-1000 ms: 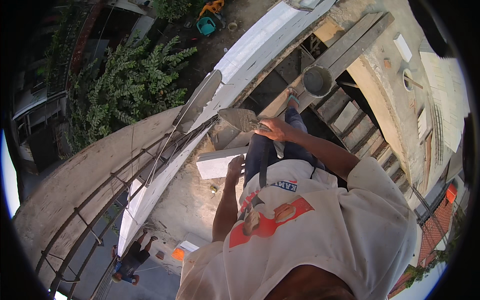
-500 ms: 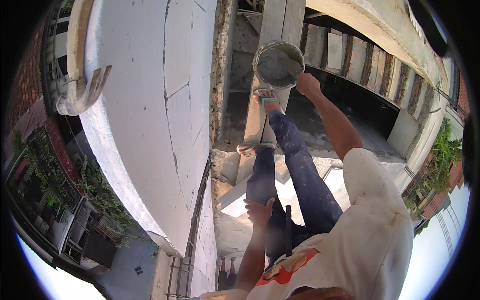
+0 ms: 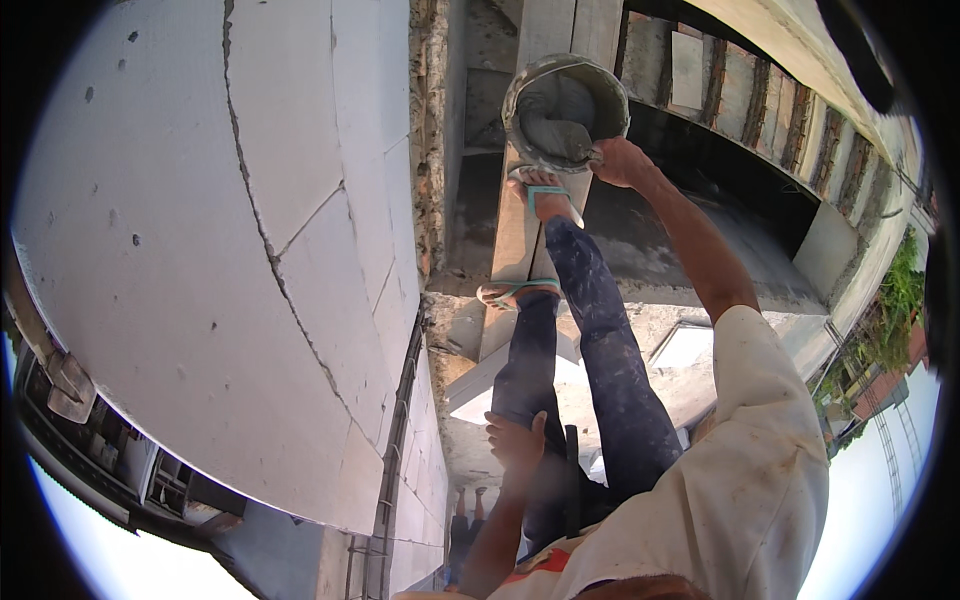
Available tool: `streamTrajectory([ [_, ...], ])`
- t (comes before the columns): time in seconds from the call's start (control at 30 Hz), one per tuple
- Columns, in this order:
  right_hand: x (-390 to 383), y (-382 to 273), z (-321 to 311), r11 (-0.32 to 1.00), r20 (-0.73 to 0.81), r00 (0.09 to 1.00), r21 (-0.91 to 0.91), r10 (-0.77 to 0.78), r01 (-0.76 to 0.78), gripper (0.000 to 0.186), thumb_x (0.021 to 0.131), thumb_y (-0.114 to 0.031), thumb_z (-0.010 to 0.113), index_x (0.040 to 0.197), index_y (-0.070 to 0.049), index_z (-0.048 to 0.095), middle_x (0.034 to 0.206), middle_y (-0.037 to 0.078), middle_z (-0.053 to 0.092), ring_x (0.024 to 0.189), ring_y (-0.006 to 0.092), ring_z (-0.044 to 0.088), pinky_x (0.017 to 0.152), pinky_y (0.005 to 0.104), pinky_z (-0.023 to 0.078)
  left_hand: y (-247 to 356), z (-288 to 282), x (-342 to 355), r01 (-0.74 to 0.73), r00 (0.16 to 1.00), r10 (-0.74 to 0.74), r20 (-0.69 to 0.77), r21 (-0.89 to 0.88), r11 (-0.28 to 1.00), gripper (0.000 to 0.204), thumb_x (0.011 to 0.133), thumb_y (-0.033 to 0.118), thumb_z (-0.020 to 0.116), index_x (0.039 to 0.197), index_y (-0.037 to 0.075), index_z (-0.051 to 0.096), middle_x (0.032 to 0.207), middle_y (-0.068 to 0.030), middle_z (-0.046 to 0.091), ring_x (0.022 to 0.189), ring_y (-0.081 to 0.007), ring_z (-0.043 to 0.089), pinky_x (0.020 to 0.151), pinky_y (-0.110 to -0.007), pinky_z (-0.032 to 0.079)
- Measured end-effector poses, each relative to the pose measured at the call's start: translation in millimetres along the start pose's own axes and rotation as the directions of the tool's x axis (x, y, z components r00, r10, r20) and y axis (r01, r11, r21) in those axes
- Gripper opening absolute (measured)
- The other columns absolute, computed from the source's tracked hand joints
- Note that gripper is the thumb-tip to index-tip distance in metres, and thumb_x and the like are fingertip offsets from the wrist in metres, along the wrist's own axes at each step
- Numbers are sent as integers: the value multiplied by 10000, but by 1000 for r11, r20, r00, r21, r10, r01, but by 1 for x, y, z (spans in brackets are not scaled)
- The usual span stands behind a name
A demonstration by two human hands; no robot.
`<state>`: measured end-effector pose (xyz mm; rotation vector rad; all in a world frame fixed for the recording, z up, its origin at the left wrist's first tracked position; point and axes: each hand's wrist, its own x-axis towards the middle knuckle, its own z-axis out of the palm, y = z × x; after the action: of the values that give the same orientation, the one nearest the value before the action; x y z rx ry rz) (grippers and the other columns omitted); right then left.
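A round bucket point(image 3: 515, 120), crusted with mortar, stands on wooden planks in front of my feet. Wet grey mortar point(image 3: 575, 95) lies inside it. At the bucket's near right rim, my right hand point(image 3: 622, 162) is closed round what looks like a trowel. Its mortar-covered blade point(image 3: 560, 140) reaches into the bucket; the handle is hidden by my fingers. My left hand point(image 3: 518, 440) lies on my left leg near the knee, fingers spread and holding nothing.
Left of me rises a pale block wall point(image 3: 300, 320) with grey mortar joints. A hammer point(image 3: 72, 388) rests along its far edge. My sandalled feet stand on narrow planks point(image 3: 515, 225) above a drop. Another person's feet point(image 3: 468, 500) show low down, beside steel bars point(image 3: 398, 430).
My view has shifted left and closer to the wall, and the hammer has slid toward the picture's edge. My right hand's trowel has moved across the mortar. My left hand stays on my leg.
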<state>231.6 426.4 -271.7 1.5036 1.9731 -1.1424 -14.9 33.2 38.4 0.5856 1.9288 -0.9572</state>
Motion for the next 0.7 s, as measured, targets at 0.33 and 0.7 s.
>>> streamTrajectory([
  [0.33,-98,-42,-79,995,-25,999,85,-47,49,479,855,-422,717,1198,-88,740,1026,214,755,1017,407,715,904,487,569,-31,1,1,-126,992,127,-16,-271,954,1203,855,682,719,1575,-117,180,1397,-333,490,1259,-480,565,1030,-576,486],
  [0.7,-327,-346,-223,609,-141,599,-41,-788,792,387,892,-329,753,1112,-14,700,983,190,716,944,414,696,801,464,556,-149,-16,-58,-339,928,349,-130,-685,645,645,951,491,667,1299,-51,631,1296,-301,635,1232,-438,623,1040,-498,497],
])
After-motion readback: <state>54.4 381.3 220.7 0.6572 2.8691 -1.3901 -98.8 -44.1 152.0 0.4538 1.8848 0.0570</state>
